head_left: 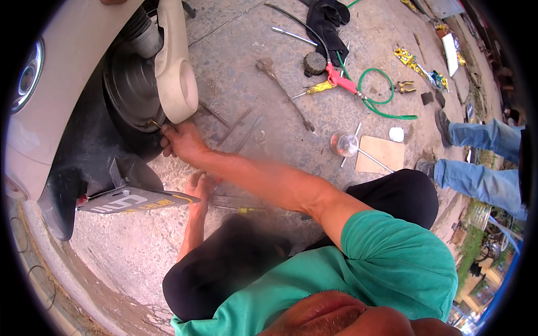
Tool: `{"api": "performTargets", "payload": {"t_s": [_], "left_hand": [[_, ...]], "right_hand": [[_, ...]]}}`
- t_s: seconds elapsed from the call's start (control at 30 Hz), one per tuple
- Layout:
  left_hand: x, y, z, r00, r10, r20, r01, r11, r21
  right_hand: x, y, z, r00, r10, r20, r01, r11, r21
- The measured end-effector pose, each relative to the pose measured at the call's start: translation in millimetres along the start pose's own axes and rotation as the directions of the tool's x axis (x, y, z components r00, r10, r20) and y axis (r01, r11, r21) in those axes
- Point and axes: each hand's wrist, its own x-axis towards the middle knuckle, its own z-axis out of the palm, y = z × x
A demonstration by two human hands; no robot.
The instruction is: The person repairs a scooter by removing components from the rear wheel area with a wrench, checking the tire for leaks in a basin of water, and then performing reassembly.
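Observation:
My right hand [177,143] pinches around a small brass-coloured piece [154,124] at the dark wheel [129,92] of a beige scooter [67,67]. Just right of the wheel is a beige curved cover [175,89]. My left hand [199,187] is lower down, beside the lettered plate [140,201] under the scooter's front. A red object [217,181] shows by that hand; whether it is held I cannot tell, as the fingers are partly hidden.
A long wrench [286,95], rods, yellow screwdriver [319,88], red air gun [342,78] with green hose, pliers [404,87], dark cloth [322,22], jar [344,144] and tan board [379,155] lie on the ground. Another person's jeans-clad legs [476,179] are at right.

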Motion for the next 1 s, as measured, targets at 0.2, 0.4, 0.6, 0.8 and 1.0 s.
{"api": "performTargets", "payload": {"t_s": [0.2,0.4,0.6,0.8,1.0], "left_hand": [[4.6,-7.7,-5.7,0.999,0.031,0.007,-0.031,0.999,0.025],[6.4,-11.6,-11.2,0.997,0.063,0.045,-0.067,0.995,0.075],[13.4,-16.3,-13.4,0.999,0.028,0.03,-0.03,0.998,0.061],[13.5,-14.3,-14.4,0.999,0.027,0.036,-0.029,0.998,0.052],[17.8,-18.0,-14.8,0.999,0.037,0.035,-0.039,0.996,0.075]], "right_hand": [[-5.1,-4.7,-1.4,0.998,-0.065,-0.016,0.066,0.997,0.043],[-0.3,-0.9,-0.9,0.999,-0.032,-0.037,0.029,0.996,-0.089],[1.0,-0.4,-4.5,0.995,-0.1,0.01,0.1,0.978,-0.181],[1.1,-3.8,-2.0,0.997,-0.081,0.005,0.081,0.987,-0.14],[-3.5,-8.1,4.1,0.999,0.018,-0.035,-0.018,1.0,-0.021]]}}
